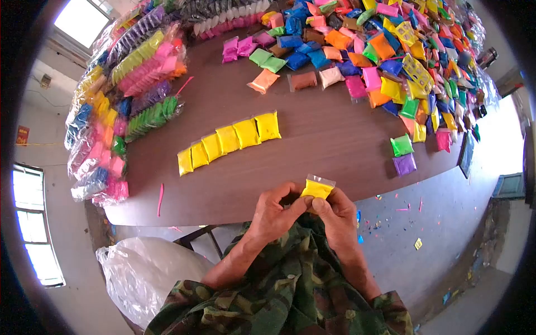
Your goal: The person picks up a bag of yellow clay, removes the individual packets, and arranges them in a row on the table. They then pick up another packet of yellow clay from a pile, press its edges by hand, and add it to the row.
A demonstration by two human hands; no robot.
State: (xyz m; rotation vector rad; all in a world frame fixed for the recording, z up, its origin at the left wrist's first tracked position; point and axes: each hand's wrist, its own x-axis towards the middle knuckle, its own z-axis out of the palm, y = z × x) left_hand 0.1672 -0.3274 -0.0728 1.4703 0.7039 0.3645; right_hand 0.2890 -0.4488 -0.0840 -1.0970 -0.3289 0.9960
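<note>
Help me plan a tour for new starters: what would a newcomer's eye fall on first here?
Probably the big heap of multicoloured packets at the far right of the brown table. Next comes the slanting row of six yellow packets in the table's middle. Below that in view, the left hand and right hand pinch a single yellow packet near the table's close edge.

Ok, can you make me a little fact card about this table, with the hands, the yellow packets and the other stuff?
Left hand: pinching a small clear-topped yellow packet
Right hand: gripping that same packet
Row: six yellow packets in a slightly curved line on the brown table
Right side: heap of mixed-colour packets
Left side: bundled packets in clear plastic
Near right edge: green packet and purple packet
Lower left: big whitish plastic bag
</note>
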